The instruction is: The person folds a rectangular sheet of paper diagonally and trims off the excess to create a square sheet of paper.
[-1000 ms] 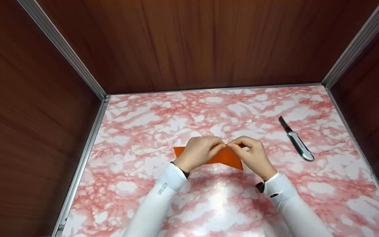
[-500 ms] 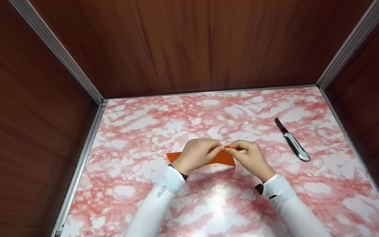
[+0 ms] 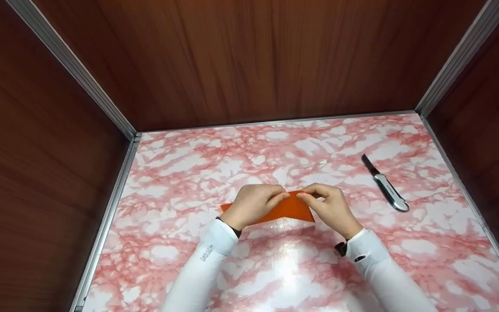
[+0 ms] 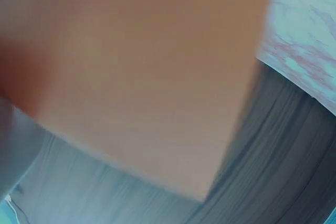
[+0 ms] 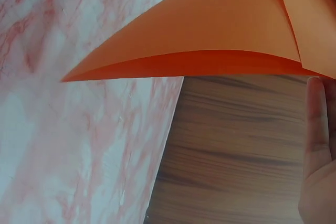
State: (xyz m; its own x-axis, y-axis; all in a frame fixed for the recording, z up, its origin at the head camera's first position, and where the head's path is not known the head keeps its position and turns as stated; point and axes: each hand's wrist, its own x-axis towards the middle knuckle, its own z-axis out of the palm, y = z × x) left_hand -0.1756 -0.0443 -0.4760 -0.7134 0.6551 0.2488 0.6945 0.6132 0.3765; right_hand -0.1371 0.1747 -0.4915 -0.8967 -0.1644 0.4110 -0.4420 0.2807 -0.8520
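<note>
A folded sheet of orange paper (image 3: 295, 207) is held between both hands at the middle of the table. My left hand (image 3: 254, 205) pinches its top edge with thumb and forefinger and covers much of its left half. Just to the right, my right hand (image 3: 332, 209) pinches the same edge near the right side. Seen by the right wrist camera, the orange paper (image 5: 210, 22) has a creased flap, a curved lower opening and a pointed tip; part of a hand (image 5: 316, 129) shows at the right edge. A blurred tan-orange surface fills most of the left wrist view.
A utility knife (image 3: 390, 192) with its dark blade (image 3: 368, 164) out lies on the red-and-white marbled table (image 3: 180, 173), right of the hands. Brown wood-grain panels (image 3: 249, 65) with metal edging enclose the back and both sides.
The fingertips have drawn apart along the paper's top edge, the left hand shifting left, so more of the orange paper shows between them. The knife stays in place.
</note>
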